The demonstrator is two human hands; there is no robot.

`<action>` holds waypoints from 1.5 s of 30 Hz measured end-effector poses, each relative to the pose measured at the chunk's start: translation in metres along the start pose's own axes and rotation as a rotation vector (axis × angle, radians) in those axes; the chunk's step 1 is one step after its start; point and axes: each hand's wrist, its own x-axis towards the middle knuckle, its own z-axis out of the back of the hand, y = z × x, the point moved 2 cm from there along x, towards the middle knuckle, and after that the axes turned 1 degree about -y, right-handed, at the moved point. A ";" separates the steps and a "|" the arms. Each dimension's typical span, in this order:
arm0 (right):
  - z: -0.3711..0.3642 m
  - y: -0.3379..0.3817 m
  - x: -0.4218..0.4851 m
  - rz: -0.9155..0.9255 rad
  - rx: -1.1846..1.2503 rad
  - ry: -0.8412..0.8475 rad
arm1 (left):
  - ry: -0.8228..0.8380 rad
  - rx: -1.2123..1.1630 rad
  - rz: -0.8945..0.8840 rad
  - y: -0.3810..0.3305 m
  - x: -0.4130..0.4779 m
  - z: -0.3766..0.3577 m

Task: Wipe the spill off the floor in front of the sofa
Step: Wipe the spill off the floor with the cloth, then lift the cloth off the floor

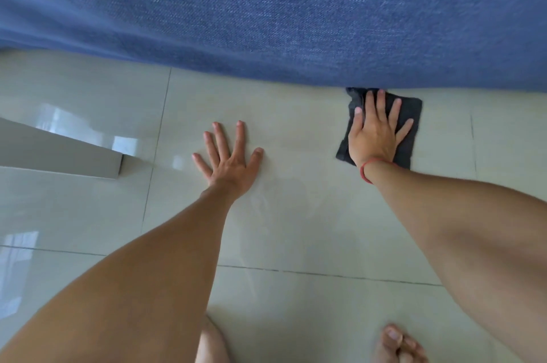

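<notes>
A dark grey cloth [410, 117] lies flat on the pale tiled floor [296, 126], right against the lower edge of the blue sofa [266, 7]. My right hand [376, 129] presses down on the cloth with fingers spread; a red band circles its wrist. My left hand [229, 161] rests flat on the bare tile to the left, fingers apart, holding nothing. A faint wet smear [266, 200] shows on the tile below my left hand. The cloth's far left corner tucks under the sofa edge.
A grey board-like corner [59, 155] juts in from the left edge at floor level. My bare foot [396, 345] and a knee [210, 345] sit at the bottom of the view. Glossy tiles with dark grout lines spread in front of the sofa.
</notes>
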 end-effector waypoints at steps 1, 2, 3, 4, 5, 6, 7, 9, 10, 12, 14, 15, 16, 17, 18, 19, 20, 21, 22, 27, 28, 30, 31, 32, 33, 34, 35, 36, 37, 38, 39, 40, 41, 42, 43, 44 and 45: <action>0.000 0.004 0.007 -0.012 0.017 -0.004 | 0.008 -0.001 -0.001 0.000 0.000 0.001; 0.000 0.009 0.014 -0.035 0.035 -0.015 | 0.012 0.002 -0.001 0.000 0.000 0.001; 0.000 0.016 0.020 -0.058 0.050 -0.025 | 0.011 0.006 0.000 0.000 0.001 0.001; -0.001 0.023 0.025 -0.070 0.064 -0.025 | 0.007 0.013 0.001 -0.001 0.001 0.001; -0.003 0.030 0.026 -0.063 0.070 -0.017 | 0.003 0.020 0.005 -0.001 0.000 0.001; -0.005 0.036 0.025 -0.030 0.064 -0.010 | 0.002 0.024 0.010 -0.001 0.000 0.001; -0.008 0.041 0.021 0.027 0.051 -0.004 | 0.003 0.022 0.012 -0.001 0.000 0.001; -0.013 0.052 0.009 0.163 0.014 0.021 | 0.003 0.016 0.016 -0.002 0.000 0.000; -0.017 0.058 0.000 0.232 0.000 0.042 | 0.004 0.015 0.019 -0.001 0.000 0.000; -0.022 0.069 -0.026 0.378 -0.012 0.086 | 0.011 0.019 0.024 -0.001 0.000 0.001; -0.025 0.075 -0.057 0.461 -0.008 0.134 | 0.030 0.021 0.028 -0.002 0.000 0.002; -0.027 0.075 -0.072 0.464 0.000 0.163 | 0.046 0.016 0.031 -0.002 -0.001 0.003; -0.028 0.073 -0.088 0.449 0.017 0.179 | 0.055 0.004 0.034 -0.003 -0.002 0.005; -0.027 0.072 -0.101 0.420 0.042 0.184 | 0.047 -0.016 0.036 -0.004 -0.003 0.006; -0.026 0.071 -0.111 0.383 0.079 0.199 | 0.017 -0.049 0.036 -0.005 -0.005 0.008; -0.024 0.072 -0.117 0.349 0.125 0.239 | -0.039 -0.087 0.030 -0.006 -0.008 0.010; -0.022 0.074 -0.118 0.325 0.171 0.280 | -0.122 -0.121 0.020 -0.009 -0.013 0.013; -0.018 0.075 -0.118 0.308 0.214 0.307 | -0.217 -0.146 0.009 -0.011 -0.017 0.015; -0.014 0.075 -0.117 0.290 0.255 0.297 | -0.293 -0.170 0.006 -0.014 -0.020 0.016; 0.022 0.038 -0.095 -0.156 0.334 0.018 | -0.112 -0.218 0.088 -0.049 -0.031 0.011; 0.025 0.029 -0.091 -0.237 0.303 0.080 | -0.081 -0.200 0.101 -0.055 -0.033 0.008; 0.029 0.023 -0.084 -0.288 0.259 0.210 | -0.057 -0.152 0.109 -0.064 -0.036 0.003; 0.030 0.025 -0.083 -0.302 0.266 0.251 | -0.056 -0.139 0.112 -0.067 -0.038 0.001; 0.029 0.027 -0.083 -0.318 0.268 0.278 | -0.058 -0.135 0.111 -0.070 -0.038 0.000; 0.029 0.030 -0.084 -0.320 0.251 0.296 | -0.052 -0.136 0.111 -0.073 -0.038 0.000; 0.028 0.033 -0.085 -0.309 0.219 0.309 | -0.043 -0.144 0.107 -0.076 -0.037 0.000; 0.028 0.036 -0.086 -0.291 0.187 0.316 | -0.032 -0.153 0.105 -0.078 -0.036 0.000; 0.029 0.039 -0.086 -0.271 0.170 0.323 | -0.021 -0.159 0.102 -0.081 -0.036 -0.001; 0.029 0.042 -0.085 -0.252 0.174 0.331 | -0.014 -0.159 0.099 -0.082 -0.036 0.000; 0.029 0.045 -0.085 -0.241 0.196 0.337 | -0.014 -0.160 0.095 -0.084 -0.036 0.000; 0.028 0.048 -0.085 -0.248 0.238 0.340 | -0.013 -0.163 0.096 -0.085 -0.037 0.000; 0.028 0.050 -0.085 -0.281 0.298 0.342 | -0.001 -0.172 0.107 -0.085 -0.037 0.001; 0.026 0.051 -0.087 -0.329 0.362 0.343 | 0.018 -0.187 0.119 -0.086 -0.038 0.003; 0.025 0.052 -0.091 -0.376 0.414 0.346 | 0.051 -0.203 0.137 -0.085 -0.037 0.004; 0.024 0.051 -0.094 -0.412 0.447 0.354 | 0.084 -0.216 0.155 -0.084 -0.037 0.005; 0.023 0.049 -0.098 -0.439 0.465 0.368 | 0.124 -0.219 0.177 -0.082 -0.036 0.004; 0.022 0.047 -0.103 -0.464 0.479 0.387 | 0.162 -0.207 0.191 -0.079 -0.037 0.003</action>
